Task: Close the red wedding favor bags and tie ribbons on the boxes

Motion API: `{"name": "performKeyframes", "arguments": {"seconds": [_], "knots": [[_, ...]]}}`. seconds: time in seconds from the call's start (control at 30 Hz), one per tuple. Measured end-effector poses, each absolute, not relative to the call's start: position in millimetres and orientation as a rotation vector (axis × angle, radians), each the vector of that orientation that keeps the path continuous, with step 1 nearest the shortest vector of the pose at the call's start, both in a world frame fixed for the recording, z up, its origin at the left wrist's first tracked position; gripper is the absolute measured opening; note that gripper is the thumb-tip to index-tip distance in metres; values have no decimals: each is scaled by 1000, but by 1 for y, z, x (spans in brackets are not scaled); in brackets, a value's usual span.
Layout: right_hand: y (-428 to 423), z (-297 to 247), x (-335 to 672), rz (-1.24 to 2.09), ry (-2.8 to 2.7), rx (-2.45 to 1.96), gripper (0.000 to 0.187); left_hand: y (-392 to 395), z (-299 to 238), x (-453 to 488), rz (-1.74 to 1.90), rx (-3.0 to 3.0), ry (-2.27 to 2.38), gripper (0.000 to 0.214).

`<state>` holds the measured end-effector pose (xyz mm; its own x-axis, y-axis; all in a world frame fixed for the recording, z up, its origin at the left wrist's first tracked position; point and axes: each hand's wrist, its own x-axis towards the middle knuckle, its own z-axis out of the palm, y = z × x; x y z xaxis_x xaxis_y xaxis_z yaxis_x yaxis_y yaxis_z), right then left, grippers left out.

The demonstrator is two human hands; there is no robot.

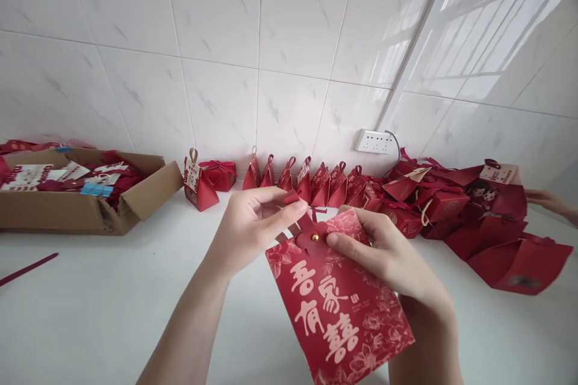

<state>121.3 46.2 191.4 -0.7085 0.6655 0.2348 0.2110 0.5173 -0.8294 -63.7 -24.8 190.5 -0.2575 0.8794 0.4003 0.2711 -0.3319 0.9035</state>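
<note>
A flat-faced red gift box point(334, 313) printed with pale characters and flowers is held up in front of me, tilted. A dark red flower-shaped patch point(309, 240) with a gold stud sits at its top. My right hand point(386, 246) grips the box's upper right edge, thumb on the front face. Between the thumb and fingers of my left hand point(255, 225) is pinched a red strap point(291, 197) that rises from the patch. The back of the box is hidden from me.
Along the tiled wall stands a row of small red gift boxes point(320, 183). A cardboard box point(67, 207) of red pieces is at left, near a red strip point(29, 269). More red boxes point(519, 264) pile up at right, beneath a power strip point(376, 141). Another hand point(548, 200) shows at far right.
</note>
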Motion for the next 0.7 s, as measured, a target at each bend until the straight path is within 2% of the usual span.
{"name": "performKeyframes", "arguments": {"seconds": [0.27,0.37,0.7], "knots": [[40,192,125,1164,-2180,-715,26,-21,184,-80,1344,1554,874,26],[40,193,125,1156,-2183,-683,25,-19,184,-80,1376,1531,853,21],[39,190,116,1124,-2298,-695,31,-20,181,-74,1439,1660,900,33]]}}
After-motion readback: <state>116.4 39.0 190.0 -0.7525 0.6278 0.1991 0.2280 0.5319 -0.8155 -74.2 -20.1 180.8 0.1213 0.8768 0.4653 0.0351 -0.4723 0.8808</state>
